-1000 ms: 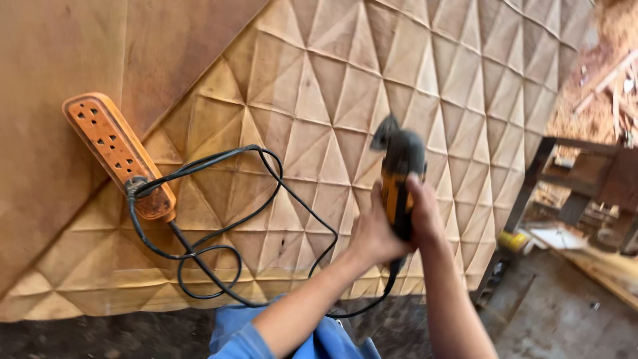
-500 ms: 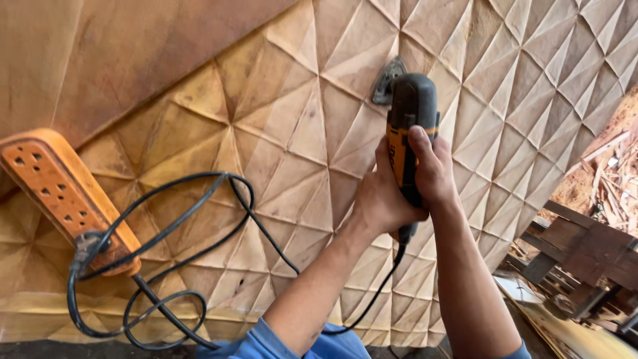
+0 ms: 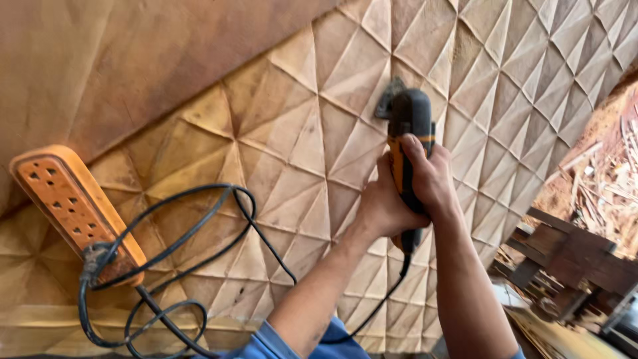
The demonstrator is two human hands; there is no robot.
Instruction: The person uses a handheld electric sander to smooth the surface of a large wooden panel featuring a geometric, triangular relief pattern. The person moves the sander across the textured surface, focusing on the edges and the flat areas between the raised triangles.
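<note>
Now | left hand [image 3: 382, 203], right hand [image 3: 432, 176]: grip clamped on sander [image 3: 407, 143] | sander head touching carved panel [image 3: 332, 113]

Workshop corner, warm daylight

Dark timber frame [image 3: 571, 256] stands at lower right, with what looks like wood scraps [image 3: 608, 183] and sawdust heaped behind it; pale planks [image 3: 551, 336] lie on the floor below

1. Two hands — the left hand [image 3: 382, 206] and the right hand [image 3: 428, 176] — are showing.
2. One black-and-orange sander [image 3: 407, 143] is showing.
3. One orange power strip [image 3: 70, 203] is lying there.
4. One carved wooden panel [image 3: 292, 133] is showing.
5. Black cords [image 3: 199, 219] are looping — their number is unclear.
</note>
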